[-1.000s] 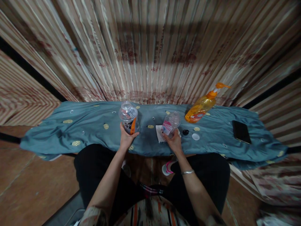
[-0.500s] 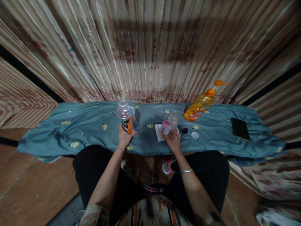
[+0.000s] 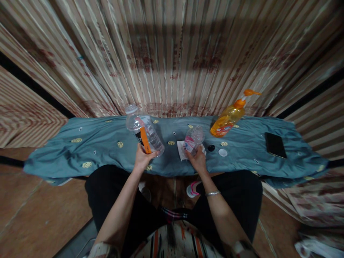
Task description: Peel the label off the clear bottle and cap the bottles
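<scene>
My left hand [image 3: 142, 157] closes its fingers round the big bottle [image 3: 152, 134], which now tips further left, top leaning away from the small bottle [image 3: 194, 138]. My right hand [image 3: 198, 158] stays curled round that one, over the white cloth [image 3: 181, 152].

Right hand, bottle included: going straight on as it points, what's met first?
Likely the pleated curtain, beyond the blue cloth; no loose object shows between it and the pink-labelled bottle in the right hand. Depth is unclear; the cloth might be brushed first.
</scene>
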`<action>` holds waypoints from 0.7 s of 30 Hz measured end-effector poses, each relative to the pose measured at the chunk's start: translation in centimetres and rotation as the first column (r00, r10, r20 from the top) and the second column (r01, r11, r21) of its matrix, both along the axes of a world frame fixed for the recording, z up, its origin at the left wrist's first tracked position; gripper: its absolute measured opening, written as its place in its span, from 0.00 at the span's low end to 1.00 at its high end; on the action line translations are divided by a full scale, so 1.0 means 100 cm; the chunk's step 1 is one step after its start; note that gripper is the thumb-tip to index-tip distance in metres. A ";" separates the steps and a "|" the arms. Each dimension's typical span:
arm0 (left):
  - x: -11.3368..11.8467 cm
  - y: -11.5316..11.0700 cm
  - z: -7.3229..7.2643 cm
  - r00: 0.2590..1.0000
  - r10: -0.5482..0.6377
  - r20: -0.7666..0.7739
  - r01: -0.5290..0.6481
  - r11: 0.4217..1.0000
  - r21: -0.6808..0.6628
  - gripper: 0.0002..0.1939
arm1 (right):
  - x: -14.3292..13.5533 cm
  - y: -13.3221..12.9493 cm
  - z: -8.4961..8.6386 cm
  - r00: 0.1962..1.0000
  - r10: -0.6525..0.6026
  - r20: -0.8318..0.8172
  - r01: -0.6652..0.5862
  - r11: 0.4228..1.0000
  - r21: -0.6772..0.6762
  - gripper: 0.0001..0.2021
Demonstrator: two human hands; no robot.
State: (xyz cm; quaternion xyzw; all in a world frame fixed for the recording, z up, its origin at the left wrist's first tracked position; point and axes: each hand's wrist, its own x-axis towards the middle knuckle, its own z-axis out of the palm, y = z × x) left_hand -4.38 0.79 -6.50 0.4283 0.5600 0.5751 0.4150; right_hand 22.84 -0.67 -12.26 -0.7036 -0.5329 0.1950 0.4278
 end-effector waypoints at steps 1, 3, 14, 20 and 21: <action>0.002 -0.002 0.005 0.999 -0.014 0.033 0.014 1.000 0.008 0.41 | 0.000 0.000 0.000 1.000 0.001 -0.004 -0.001 1.000 -0.001 0.32; 0.007 -0.006 0.014 0.995 -0.038 0.089 0.037 0.999 0.018 0.41 | 0.000 -0.001 0.000 1.000 0.005 -0.014 -0.005 1.000 0.007 0.31; 0.017 -0.032 0.047 0.957 -0.152 0.248 0.141 0.988 0.061 0.37 | 0.000 0.000 0.000 1.000 0.005 -0.021 -0.005 1.000 -0.010 0.29; 0.018 -0.044 0.049 0.935 -0.202 0.293 0.195 0.979 0.052 0.36 | 0.000 0.001 0.005 0.998 0.019 -0.057 -0.021 0.999 -0.027 0.27; 0.017 -0.046 0.048 0.933 -0.203 0.298 0.197 0.979 0.049 0.37 | 0.000 0.001 0.006 0.997 0.034 -0.071 -0.036 0.999 -0.024 0.27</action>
